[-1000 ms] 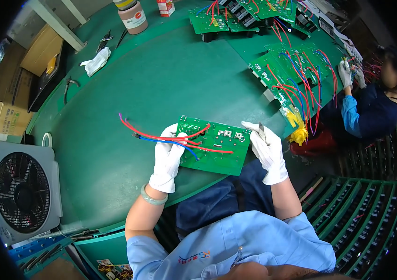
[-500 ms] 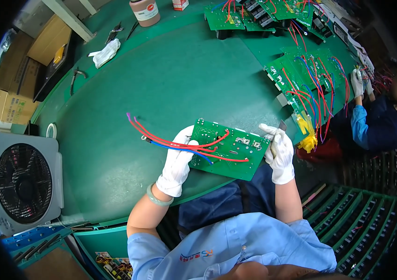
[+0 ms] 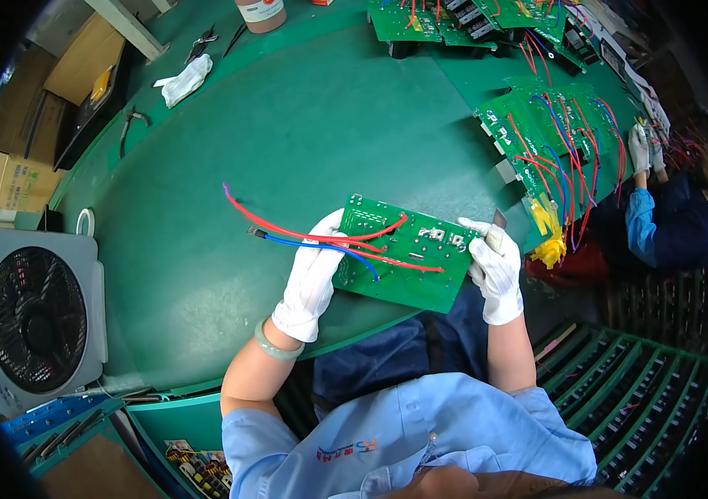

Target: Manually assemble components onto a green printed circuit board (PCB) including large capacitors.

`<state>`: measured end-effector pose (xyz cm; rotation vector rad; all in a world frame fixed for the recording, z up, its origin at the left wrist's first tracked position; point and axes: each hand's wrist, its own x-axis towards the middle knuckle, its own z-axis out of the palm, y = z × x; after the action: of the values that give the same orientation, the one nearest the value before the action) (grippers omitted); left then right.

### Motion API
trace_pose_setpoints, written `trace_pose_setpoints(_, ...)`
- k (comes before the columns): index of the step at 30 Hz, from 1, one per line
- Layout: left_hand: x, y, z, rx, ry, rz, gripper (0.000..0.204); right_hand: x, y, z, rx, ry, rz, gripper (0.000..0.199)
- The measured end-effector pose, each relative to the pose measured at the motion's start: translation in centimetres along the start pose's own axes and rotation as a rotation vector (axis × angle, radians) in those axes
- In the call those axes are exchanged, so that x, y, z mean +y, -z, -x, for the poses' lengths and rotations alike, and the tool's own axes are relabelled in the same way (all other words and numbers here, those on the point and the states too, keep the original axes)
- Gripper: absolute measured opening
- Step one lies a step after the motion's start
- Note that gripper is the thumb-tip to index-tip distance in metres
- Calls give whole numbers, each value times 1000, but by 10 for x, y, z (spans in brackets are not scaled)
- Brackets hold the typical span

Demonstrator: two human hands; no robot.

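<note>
A green circuit board is tilted above the near edge of the table, its solder side facing me. Red wires and a blue wire come off it and trail left, across my gloved left hand. That hand grips the board's left edge, thumb on top, fingers partly hidden beneath. My gloved right hand is closed at the board's right edge, with fingertips at its upper right corner. A small flat-bladed tool with a grey tip sticks up from its fingers; most of its handle is hidden.
Wired circuit boards lie at the right, with more at the far right. A fan stands left. Pliers, a white glove and a jar sit farther back. A co-worker's gloved hand handles wires at right.
The board has risen slightly and its tilt has altered a little. The wire ends have shifted, and my right fingers have come onto the board's corner. The whole view has moved slightly.
</note>
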<state>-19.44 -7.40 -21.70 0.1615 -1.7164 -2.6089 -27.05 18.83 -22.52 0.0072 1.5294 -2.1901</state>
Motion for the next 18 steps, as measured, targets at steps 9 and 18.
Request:
trace_pose_setpoints(9,1,-1,-1,68,-25,-145,39,-6,-2,0,13,-46,-21,38)
trace_pose_setpoints(18,1,8,5,145,52,-196,47,-6,-9,1,48,17,-10,38)
